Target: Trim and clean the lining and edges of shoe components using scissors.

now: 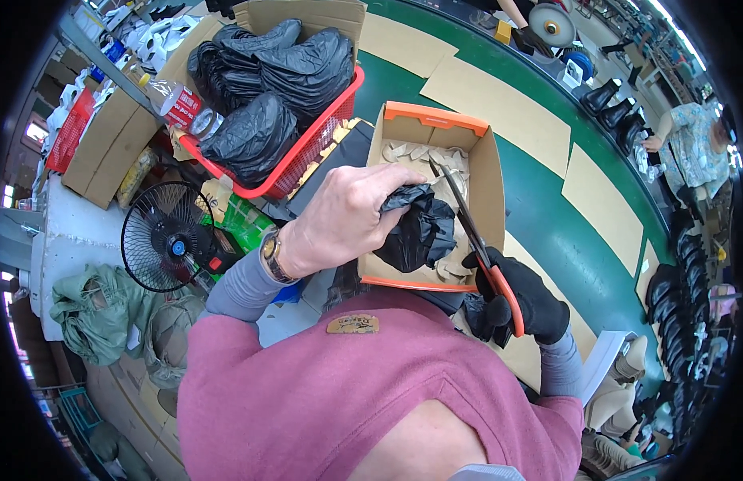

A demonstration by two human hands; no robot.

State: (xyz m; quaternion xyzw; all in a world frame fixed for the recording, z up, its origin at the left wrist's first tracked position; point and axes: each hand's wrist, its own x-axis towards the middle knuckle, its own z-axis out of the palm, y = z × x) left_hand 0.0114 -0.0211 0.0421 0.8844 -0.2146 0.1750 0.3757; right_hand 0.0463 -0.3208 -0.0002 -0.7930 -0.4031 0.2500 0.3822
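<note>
1. Over the open cardboard box (488, 180), edged in orange, a black plastic bundle (423, 232) is held up by the bare left hand (347, 212).
2. The bundle is thin-skinned, crumpled and faintly glossy — puckered at the top, where it is pinched between thumb and fingers, and puffed into loose folds lower down. Its contents cannot be made out.
3. At the box's right side, a pair of scissors (472, 230) is grasped by the right hand (536, 301), gloved in black; the fingers are wrapped about the orange handle, and the dark blades are pointed forward over the box. Whether the plastic is touched by them cannot be told.
4. Inside the box, pale scraps (453, 178) are strewn.
5. Left of the box, a red basket (327, 138) is heaped with black plastic (307, 76).
6. Beyond the box and to its right, cardboard sheets (504, 104) are laid on a green tabletop (540, 200).
</note>
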